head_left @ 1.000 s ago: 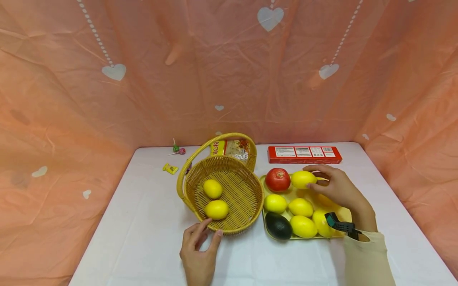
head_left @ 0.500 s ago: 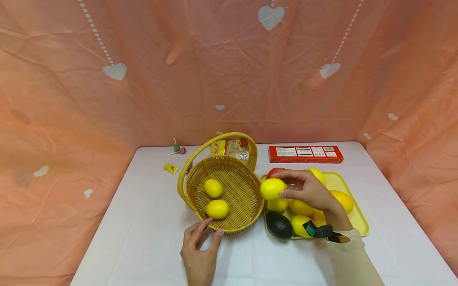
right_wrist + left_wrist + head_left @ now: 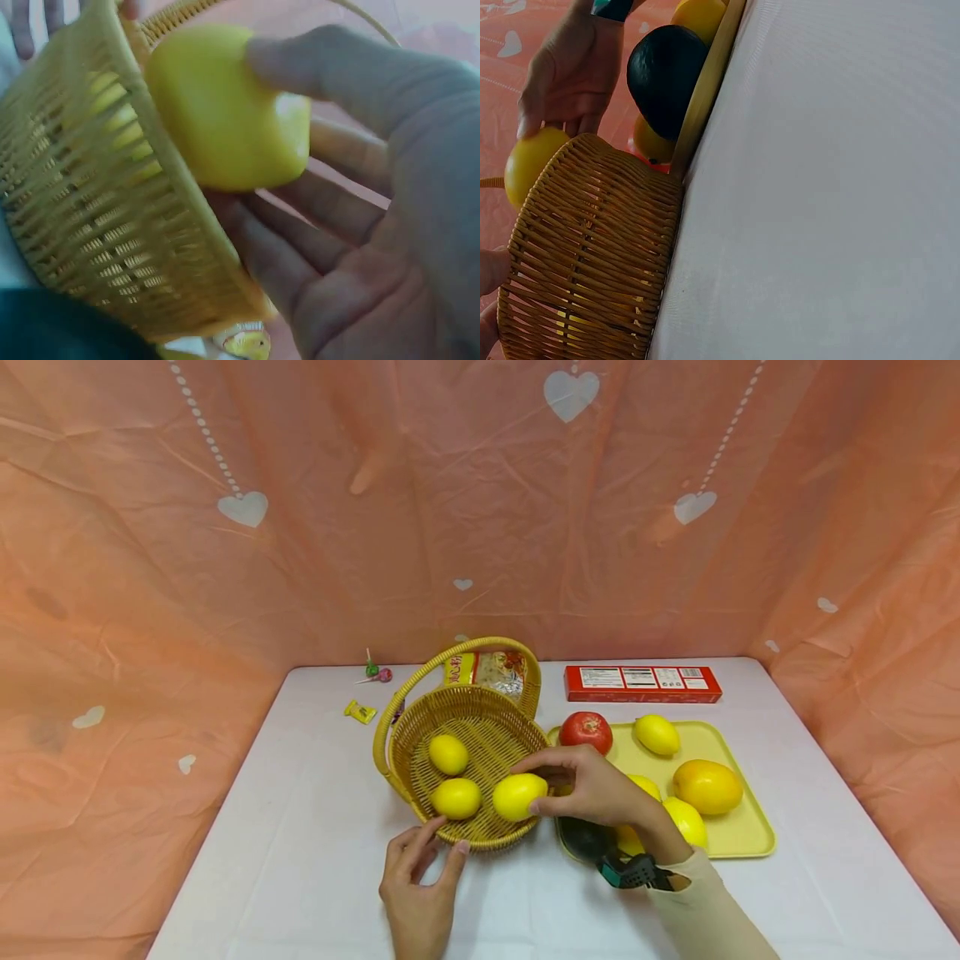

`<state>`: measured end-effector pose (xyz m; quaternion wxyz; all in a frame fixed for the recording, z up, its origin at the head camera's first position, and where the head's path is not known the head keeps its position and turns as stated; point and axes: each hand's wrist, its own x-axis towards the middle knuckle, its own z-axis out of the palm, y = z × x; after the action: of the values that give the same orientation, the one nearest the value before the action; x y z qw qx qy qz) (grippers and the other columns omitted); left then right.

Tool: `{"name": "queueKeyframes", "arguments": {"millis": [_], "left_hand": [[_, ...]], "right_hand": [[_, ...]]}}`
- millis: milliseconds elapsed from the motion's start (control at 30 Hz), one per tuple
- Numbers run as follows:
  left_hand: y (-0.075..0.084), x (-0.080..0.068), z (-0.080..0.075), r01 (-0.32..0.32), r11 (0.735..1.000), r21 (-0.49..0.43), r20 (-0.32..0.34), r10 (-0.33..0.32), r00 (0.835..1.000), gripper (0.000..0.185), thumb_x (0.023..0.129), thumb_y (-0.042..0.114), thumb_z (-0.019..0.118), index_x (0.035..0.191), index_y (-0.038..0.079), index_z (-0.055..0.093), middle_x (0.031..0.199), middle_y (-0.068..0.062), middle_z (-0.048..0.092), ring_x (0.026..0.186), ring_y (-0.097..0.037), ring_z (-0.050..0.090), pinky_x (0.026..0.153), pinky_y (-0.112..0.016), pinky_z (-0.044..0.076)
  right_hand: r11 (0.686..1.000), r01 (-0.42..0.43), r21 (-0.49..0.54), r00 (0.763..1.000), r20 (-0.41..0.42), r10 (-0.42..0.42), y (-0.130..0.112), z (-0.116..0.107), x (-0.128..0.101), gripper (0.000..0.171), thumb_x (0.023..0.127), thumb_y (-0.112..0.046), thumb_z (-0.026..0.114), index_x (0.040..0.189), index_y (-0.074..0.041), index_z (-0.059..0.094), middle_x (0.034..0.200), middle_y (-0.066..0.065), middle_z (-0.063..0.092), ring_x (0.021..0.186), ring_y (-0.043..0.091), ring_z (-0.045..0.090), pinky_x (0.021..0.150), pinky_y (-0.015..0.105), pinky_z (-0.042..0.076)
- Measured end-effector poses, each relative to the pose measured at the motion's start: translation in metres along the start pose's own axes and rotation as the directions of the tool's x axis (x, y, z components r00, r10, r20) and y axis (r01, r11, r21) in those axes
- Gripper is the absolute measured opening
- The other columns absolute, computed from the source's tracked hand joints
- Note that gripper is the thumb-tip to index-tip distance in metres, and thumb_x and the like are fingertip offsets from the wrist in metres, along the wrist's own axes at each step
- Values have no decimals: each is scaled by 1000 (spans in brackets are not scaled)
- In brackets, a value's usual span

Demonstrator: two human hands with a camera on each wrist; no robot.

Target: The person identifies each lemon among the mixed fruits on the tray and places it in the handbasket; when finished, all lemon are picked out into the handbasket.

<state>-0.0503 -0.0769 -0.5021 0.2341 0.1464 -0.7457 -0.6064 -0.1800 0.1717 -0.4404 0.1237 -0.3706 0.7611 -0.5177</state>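
Observation:
My right hand [image 3: 581, 785] pinches a lemon [image 3: 519, 797] between thumb and fingers. That lemon [image 3: 225, 109] sits just over the right rim of a wicker basket [image 3: 592, 247], as the right wrist view shows. Two more lemons, one at the back [image 3: 448, 754] and one nearer the front [image 3: 457, 799], lie inside the basket on its left side. My left hand [image 3: 420, 885] holds the basket's front rim by thumb and fingers. Right of the basket, a yellow tray [image 3: 738, 835] carries a red pomegranate-like fruit [image 3: 587, 732], several yellow fruits and a dark avocado [image 3: 667, 79], partly behind my right arm.
The basket's tall handle [image 3: 390, 718] arches over its back left. Behind it lies a food packet [image 3: 498, 672]. A long red box [image 3: 643, 684] lies behind the tray. Lollipops [image 3: 378, 674] and a yellow wrapped candy [image 3: 361, 712] lie at the back left.
My right hand has carried the lemon leftward from the back of the tray to above the basket's right side. My left hand and the basket have stayed in place.

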Motion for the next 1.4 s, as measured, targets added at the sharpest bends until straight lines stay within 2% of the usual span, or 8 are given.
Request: {"name": "queueKeyframes", "arguments": {"millis": [167, 400, 533, 700, 833, 1000, 1167, 1400], "left_hand": [[-1, 0, 0, -5, 1000, 5, -2, 5, 1000, 39, 86, 10, 95, 122, 21, 84, 115, -3, 66, 104, -6, 70, 93, -18, 60], [-1, 0, 0, 8, 999, 32, 0, -8, 1000, 39, 86, 10, 96, 122, 21, 84, 115, -2, 66, 105, -8, 71, 93, -18, 60], [0, 0, 0, 1, 999, 32, -4, -1, 1000, 39, 86, 10, 95, 122, 20, 84, 114, -2, 66, 105, -7, 71, 93, -19, 60], [1, 0, 0, -7, 1000, 20, -5, 7, 1000, 39, 86, 11, 95, 122, 21, 84, 114, -2, 66, 104, -5, 70, 92, -19, 60], [1, 1, 0, 6, 999, 31, -1, -6, 1000, 39, 86, 12, 96, 122, 23, 84, 116, -2, 66, 105, -5, 70, 93, -19, 60], [1, 1, 0, 22, 999, 46, -1, -22, 1000, 38, 86, 12, 96, 121, 23, 84, 116, -1, 66, 106, -7, 70, 93, -18, 60], [0, 1, 0, 17, 999, 31, -3, -17, 1000, 39, 86, 12, 96, 121, 24, 85, 116, -1, 66, 106, -8, 70, 93, -17, 59], [0, 1, 0, 24, 1000, 14, -2, -24, 1000, 39, 86, 10, 96, 121, 21, 85, 115, -1, 65, 107, -8, 70, 93, -17, 60]], "right_hand": [[972, 44, -229, 999, -2, -46, -11, 19, 7, 43, 92, -17, 89, 134, -18, 78, 130, -5, 79, 114, 11, 72, 99, 33, 63], [935, 44, -351, 999, 16, -41, -19, 42, 15, 39, 93, -20, 88, 131, -18, 79, 130, -4, 79, 120, 12, 72, 106, 36, 61], [955, 41, -293, 999, 17, -37, -18, 41, 15, 37, 95, -20, 87, 131, -14, 79, 130, -1, 80, 118, 15, 74, 103, 37, 63], [999, 31, -34, 999, 18, -30, -6, 19, 8, 37, 98, -14, 84, 134, -5, 77, 132, 15, 78, 120, 28, 76, 103, 41, 64], [987, 18, 158, 998, -59, -9, 8, -15, -9, 36, 99, -2, 80, 134, 3, 74, 133, 24, 75, 122, 36, 75, 104, 40, 63], [967, 36, 253, 987, -160, 5, 27, -63, -42, 35, 101, 8, 69, 136, 11, 68, 134, 11, 78, 124, 25, 76, 104, 38, 62], [962, 32, 271, 977, -213, 27, 44, -93, -69, 36, 103, 12, 60, 138, 10, 67, 135, 3, 78, 126, 22, 75, 106, 33, 61], [989, -40, 140, 939, -333, 85, 40, -107, -83, 30, 103, 12, 63, 132, 14, 68, 126, -1, 81, 117, 17, 78, 99, 26, 63]]}}
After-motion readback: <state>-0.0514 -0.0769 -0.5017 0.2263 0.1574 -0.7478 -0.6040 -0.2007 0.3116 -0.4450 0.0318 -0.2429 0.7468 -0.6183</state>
